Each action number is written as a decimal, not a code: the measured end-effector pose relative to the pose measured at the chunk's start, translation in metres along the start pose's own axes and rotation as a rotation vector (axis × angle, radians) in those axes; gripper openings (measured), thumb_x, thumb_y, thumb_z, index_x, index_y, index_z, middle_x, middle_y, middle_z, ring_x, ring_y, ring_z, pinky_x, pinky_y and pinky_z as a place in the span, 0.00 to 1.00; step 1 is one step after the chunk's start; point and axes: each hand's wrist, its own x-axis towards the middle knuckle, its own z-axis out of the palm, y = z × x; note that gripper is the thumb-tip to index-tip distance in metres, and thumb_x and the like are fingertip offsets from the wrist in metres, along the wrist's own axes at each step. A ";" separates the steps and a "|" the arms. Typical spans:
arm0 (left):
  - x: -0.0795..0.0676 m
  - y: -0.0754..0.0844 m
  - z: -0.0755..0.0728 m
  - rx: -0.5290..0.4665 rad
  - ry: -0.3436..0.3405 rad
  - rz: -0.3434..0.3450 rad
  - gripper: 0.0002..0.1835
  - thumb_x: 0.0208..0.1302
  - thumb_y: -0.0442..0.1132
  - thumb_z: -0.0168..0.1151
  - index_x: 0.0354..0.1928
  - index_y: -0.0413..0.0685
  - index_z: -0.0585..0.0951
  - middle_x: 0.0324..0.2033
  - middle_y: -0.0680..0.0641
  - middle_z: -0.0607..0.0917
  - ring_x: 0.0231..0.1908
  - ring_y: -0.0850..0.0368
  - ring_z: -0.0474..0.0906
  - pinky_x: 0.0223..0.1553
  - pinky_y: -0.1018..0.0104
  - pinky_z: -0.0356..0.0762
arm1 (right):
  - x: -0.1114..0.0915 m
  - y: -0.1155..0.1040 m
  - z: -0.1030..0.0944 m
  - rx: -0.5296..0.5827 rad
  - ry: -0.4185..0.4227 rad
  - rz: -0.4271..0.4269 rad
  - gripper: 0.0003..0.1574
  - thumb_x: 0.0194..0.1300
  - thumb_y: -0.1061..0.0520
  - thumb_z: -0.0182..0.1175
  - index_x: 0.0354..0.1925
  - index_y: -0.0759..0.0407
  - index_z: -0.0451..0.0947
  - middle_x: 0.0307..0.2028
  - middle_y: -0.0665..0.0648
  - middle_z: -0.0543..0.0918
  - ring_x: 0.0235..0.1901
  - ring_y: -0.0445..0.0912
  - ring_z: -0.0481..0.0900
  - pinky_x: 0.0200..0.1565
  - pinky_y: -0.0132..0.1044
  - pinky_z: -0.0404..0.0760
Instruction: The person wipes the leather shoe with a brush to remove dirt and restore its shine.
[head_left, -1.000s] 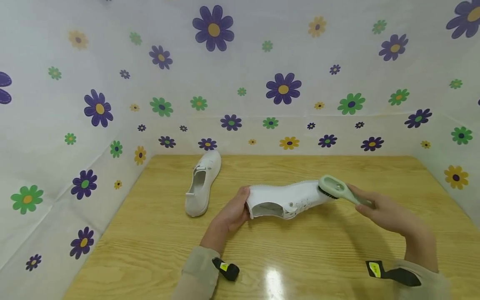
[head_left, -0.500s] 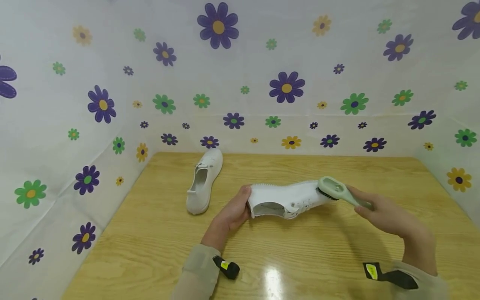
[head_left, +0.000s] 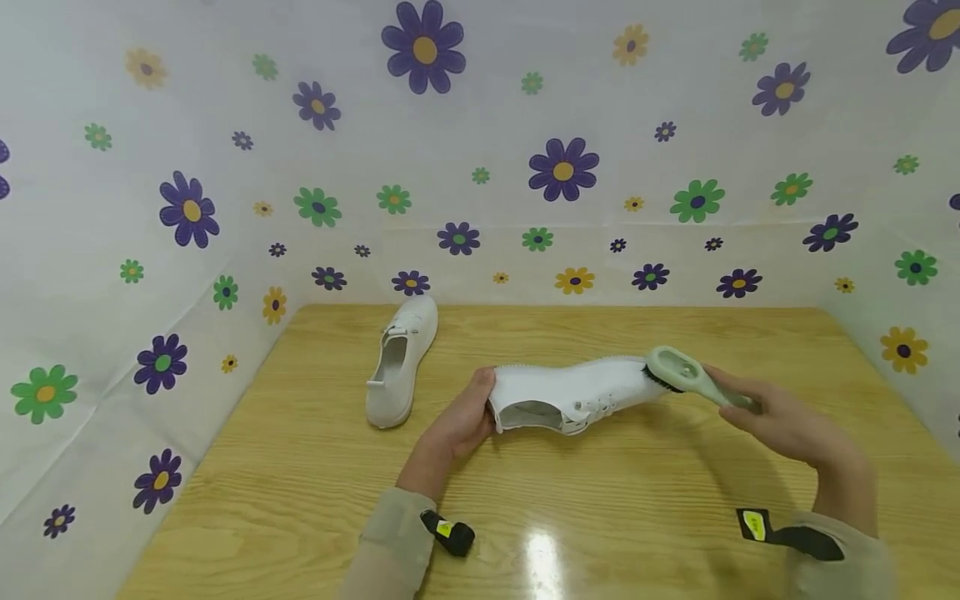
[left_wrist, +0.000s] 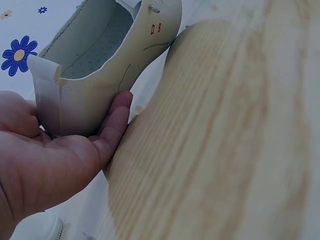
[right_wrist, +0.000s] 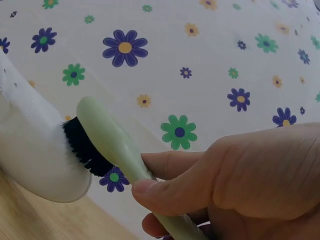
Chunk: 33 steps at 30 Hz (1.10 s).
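My left hand (head_left: pixel 467 414) grips a white lace-up shoe (head_left: pixel 566 390) by its heel, holding it on its side with the opening toward me and the toe to the right. In the left wrist view the fingers curl under the heel of the shoe (left_wrist: pixel 75 107), and small red marks show on its inner side. My right hand (head_left: pixel 783 417) holds a pale green brush (head_left: pixel 693 380) by the handle. The right wrist view shows the dark bristles of the brush (right_wrist: pixel 107 131) against the toe of the shoe (right_wrist: pixel 40 150), thumb and fingers round the handle.
A second white shoe (head_left: pixel 402 367) stands upright at the back left of the wooden table (head_left: pixel 600 517), its toe toward the wall. A white flower-printed sheet (head_left: pixel 495 117) encloses the table at the back and both sides.
The brush has shifted slightly to the right along the toe, the right hand moving with it. The left hand keeps its grip on the heel. The head view has shifted a little.
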 end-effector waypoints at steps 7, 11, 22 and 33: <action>-0.003 0.002 -0.003 0.009 0.007 -0.034 0.20 0.77 0.51 0.21 0.62 0.50 0.49 0.57 0.41 0.60 0.54 0.52 0.60 0.51 0.62 0.64 | 0.023 -0.016 0.017 -0.010 -0.006 -0.070 0.34 0.73 0.52 0.48 0.73 0.51 0.51 0.67 0.68 0.61 0.63 0.63 0.61 0.55 0.63 0.66; -0.003 0.000 -0.003 0.019 0.014 -0.034 0.20 0.77 0.51 0.21 0.62 0.50 0.50 0.56 0.41 0.61 0.53 0.52 0.61 0.48 0.63 0.66 | 0.018 -0.005 0.015 0.048 -0.004 -0.105 0.34 0.72 0.59 0.49 0.72 0.58 0.52 0.67 0.71 0.59 0.62 0.66 0.60 0.53 0.63 0.68; -0.001 0.002 -0.002 0.011 0.009 -0.023 0.20 0.77 0.52 0.20 0.61 0.49 0.50 0.57 0.40 0.61 0.54 0.51 0.61 0.51 0.62 0.65 | 0.028 -0.020 0.023 -0.070 0.047 -0.072 0.34 0.72 0.58 0.48 0.72 0.53 0.52 0.62 0.72 0.67 0.57 0.65 0.68 0.52 0.60 0.70; -0.002 0.004 -0.001 0.002 0.015 -0.041 0.20 0.77 0.52 0.21 0.61 0.50 0.51 0.56 0.41 0.62 0.53 0.52 0.62 0.51 0.60 0.65 | 0.044 -0.081 0.054 -0.277 0.029 -0.031 0.33 0.70 0.64 0.45 0.71 0.55 0.56 0.37 0.62 0.74 0.26 0.46 0.66 0.25 0.35 0.67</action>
